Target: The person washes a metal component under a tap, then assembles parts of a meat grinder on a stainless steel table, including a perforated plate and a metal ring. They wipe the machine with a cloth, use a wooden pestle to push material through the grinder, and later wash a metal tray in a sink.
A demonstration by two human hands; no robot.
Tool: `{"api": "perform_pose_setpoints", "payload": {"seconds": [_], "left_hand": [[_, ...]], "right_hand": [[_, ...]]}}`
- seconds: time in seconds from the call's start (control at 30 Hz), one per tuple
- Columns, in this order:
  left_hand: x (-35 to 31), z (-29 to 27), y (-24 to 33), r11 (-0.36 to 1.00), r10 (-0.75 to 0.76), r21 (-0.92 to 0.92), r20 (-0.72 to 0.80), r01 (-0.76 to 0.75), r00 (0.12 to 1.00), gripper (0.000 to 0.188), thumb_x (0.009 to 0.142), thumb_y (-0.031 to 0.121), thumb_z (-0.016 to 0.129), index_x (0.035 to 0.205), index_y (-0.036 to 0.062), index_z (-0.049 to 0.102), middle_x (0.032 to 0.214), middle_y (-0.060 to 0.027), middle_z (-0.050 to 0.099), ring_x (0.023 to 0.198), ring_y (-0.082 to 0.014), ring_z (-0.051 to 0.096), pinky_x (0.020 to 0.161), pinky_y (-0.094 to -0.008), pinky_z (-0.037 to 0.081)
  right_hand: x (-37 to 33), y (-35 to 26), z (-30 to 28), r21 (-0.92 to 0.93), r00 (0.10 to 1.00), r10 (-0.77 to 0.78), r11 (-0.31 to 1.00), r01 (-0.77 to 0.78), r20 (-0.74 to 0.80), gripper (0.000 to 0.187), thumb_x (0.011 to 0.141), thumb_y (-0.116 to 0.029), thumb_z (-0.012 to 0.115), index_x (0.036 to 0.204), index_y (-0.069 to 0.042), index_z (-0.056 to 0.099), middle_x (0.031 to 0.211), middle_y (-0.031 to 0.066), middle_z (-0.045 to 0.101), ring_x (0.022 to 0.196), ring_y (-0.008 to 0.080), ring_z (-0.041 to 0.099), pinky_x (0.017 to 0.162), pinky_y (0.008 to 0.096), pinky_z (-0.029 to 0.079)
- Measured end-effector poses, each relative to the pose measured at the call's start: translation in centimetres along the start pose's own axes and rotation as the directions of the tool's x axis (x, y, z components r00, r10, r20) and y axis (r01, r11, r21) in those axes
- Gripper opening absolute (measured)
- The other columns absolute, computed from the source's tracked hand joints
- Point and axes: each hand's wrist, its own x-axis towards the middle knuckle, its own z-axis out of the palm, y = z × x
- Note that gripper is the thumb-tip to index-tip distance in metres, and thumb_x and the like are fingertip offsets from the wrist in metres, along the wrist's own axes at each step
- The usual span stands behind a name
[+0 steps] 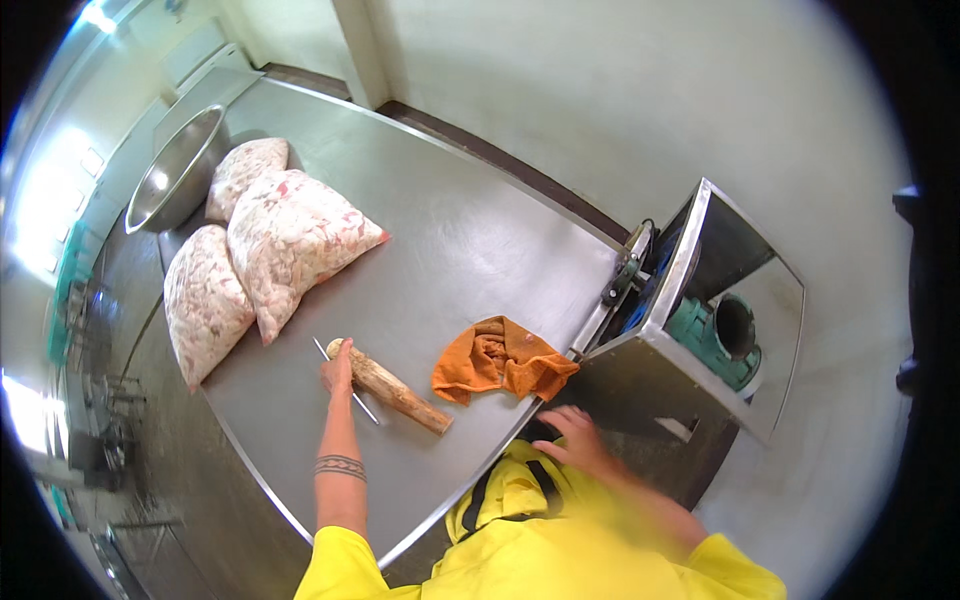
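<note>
Head view: left hand at a wooden club, right hand free near the table edge

The left hand reaches over a stainless-steel table, touching the rounded knob end of a thick, pale-brown wooden club. The club lies slantwise on the tabletop, its blunt end toward the near edge. A thin, straight, silvery rod runs beneath the left hand, beside the club. The fingers are partly hidden, so I cannot tell whether they pinch either piece.

The right hand is empty, its fingers spread, in front of the person's bright yellow shirt and just beside the table edge. Nearest to it on the tabletop is a crumpled orange cloth, apart from the club.

Farther left, three clear plastic bags packed with whitish-pink pieces lean together, beside a wide, round metal bowl. At the table's right end, a boxy steel housing surrounds a green machine with a round, dark opening.
</note>
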Motion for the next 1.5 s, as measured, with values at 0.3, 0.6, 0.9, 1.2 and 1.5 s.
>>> {"api": "perform_pose_setpoints", "payload": {"seconds": [0.3,0.6,0.9,1.2,1.5], "left_hand": [[1.2,2.0,5.5,0.903,0.294,0.265,0.194,-0.338,0.936,0.09,0.08,0.073,0.061,0.112,-0.0109,0.064,0.111,-0.0319,0.066,0.106,-0.0457,0.064,0.094,-0.0508,0.049],[3.2,4.9,-2.5,0.804,0.594,-0.037,0.074,-0.593,0.801,0.037,0.097,0.022,0.057,0.121,-0.0033,0.046,0.12,-0.0281,0.049,0.11,-0.0439,0.052,0.095,-0.0505,0.042],[-3.3,5.4,-2.6,0.487,0.867,0.08,0.076,-0.87,0.493,0.04,0.092,0.018,0.061,0.128,0.0015,0.054,0.13,-0.0192,0.055,0.12,-0.0393,0.053,0.098,-0.0512,0.046],[-37.2,4.1,-3.0,0.491,0.797,-0.641,0.604,-0.59,0.007,0.043,0.094,0.028,0.065,0.133,0.0104,0.058,0.143,-0.0147,0.051,0.123,-0.0381,0.054,0.097,-0.0554,0.048],[-85.3,-19.0,-38.9,0.884,-0.448,0.248,0.208,-0.396,-0.87,0.031,0.097,0.022,0.06,0.121,0.0034,0.06,0.113,-0.0176,0.067,0.103,-0.0275,0.064,0.091,-0.0403,0.051]], "right_hand": [[14.8,-5.5,11.6,-0.386,0.974,0.222,0.897,-0.217,-0.03,0.069,0.085,-0.046,0.073,0.147,-0.032,0.046,0.163,0.0219,0.015,0.145,0.0418,0.022,0.102,0.0618,0.036],[19.7,-3.8,10.8,0.107,0.944,0.115,0.991,-0.085,-0.311,0.049,0.091,-0.022,0.066,0.136,-0.005,0.053,0.142,0.0229,0.047,0.124,0.0376,0.052,0.098,0.0435,0.046],[-19.0,-4.7,13.3,0.368,0.526,0.74,0.668,-0.647,-0.419,0.02,0.093,-0.021,0.059,0.103,-0.007,0.068,0.095,0.0176,0.07,0.087,0.0385,0.068,0.076,0.0454,0.054],[-56.3,-9.9,23.4,0.927,-0.264,0.888,0.356,-0.122,-0.376,0.027,0.091,-0.024,0.067,0.11,-0.006,0.07,0.097,0.0069,0.074,0.08,0.0151,0.07,0.072,0.0326,0.056],[-66.0,-24.0,24.4,0.555,0.221,0.662,0.349,0.755,-0.716,0.049,0.1,-0.033,0.062,0.14,-0.008,0.048,0.127,0.0037,0.06,0.112,0.0174,0.06,0.099,0.0357,0.049]]}}
